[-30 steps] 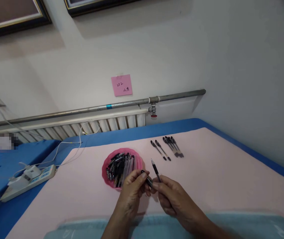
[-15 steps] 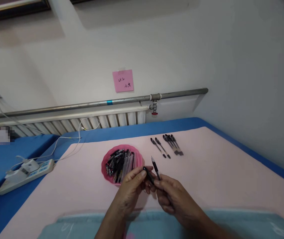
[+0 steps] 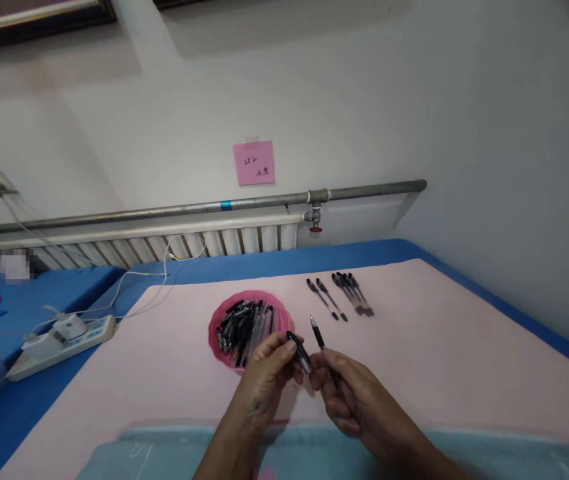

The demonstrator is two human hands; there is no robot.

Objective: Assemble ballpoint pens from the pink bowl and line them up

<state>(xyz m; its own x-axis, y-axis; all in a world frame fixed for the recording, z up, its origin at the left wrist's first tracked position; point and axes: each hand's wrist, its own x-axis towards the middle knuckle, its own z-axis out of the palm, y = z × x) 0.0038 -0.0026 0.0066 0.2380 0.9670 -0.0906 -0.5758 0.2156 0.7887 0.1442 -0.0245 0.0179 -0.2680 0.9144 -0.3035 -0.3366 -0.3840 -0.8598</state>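
Observation:
My left hand (image 3: pixel 266 381) pinches a black pen cap (image 3: pixel 298 350) between thumb and fingers. My right hand (image 3: pixel 352 393) grips an uncapped black pen (image 3: pixel 318 333) with its tip pointing up and away. The two hands meet close together just in front of a pink dish (image 3: pixel 217 333) heaped with black pens and caps. Beyond them on the pink mat (image 3: pixel 439 347), two capped pens (image 3: pixel 327 299) lie side by side, and a tight group of several pens (image 3: pixel 354 294) lies to their right.
A white power strip (image 3: pixel 59 337) with cables sits on the blue table cover (image 3: pixel 274 265) at the left. A radiator (image 3: pixel 164 247) and a metal pipe (image 3: pixel 204 208) run along the wall, under a pink note (image 3: pixel 254 162). A light blue sheet (image 3: pixel 174 453) lies nearest me.
Both hands stay together holding the pen and cap; the pen has drifted slightly right and the cap is tilted a little more. The view has shifted slightly.

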